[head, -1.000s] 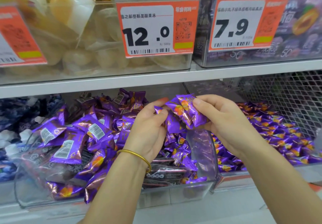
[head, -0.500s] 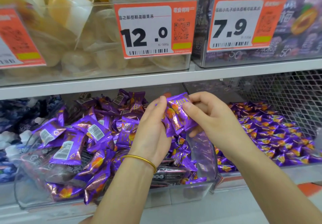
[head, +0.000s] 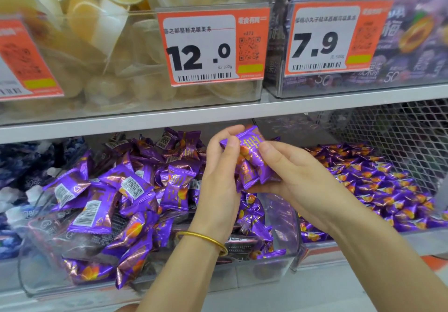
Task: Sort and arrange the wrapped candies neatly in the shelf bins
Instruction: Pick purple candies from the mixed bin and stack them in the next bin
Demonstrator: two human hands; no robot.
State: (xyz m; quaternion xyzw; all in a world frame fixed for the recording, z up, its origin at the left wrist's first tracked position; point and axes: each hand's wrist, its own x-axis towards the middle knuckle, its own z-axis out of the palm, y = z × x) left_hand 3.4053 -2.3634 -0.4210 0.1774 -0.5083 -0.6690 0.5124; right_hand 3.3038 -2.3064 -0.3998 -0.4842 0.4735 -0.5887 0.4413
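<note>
White shelf board [head: 169, 117], mesh backing [head: 400, 137]

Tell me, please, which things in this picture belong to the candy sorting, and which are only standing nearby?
Belong to the job:
left hand and right hand, both gripping the held purple candies
heaped purple candies in the clear bin
smaller purple candies in the right bin

Only nearby:
12.0 price tag, 7.9 price tag
jelly cups above
gold bangle
</note>
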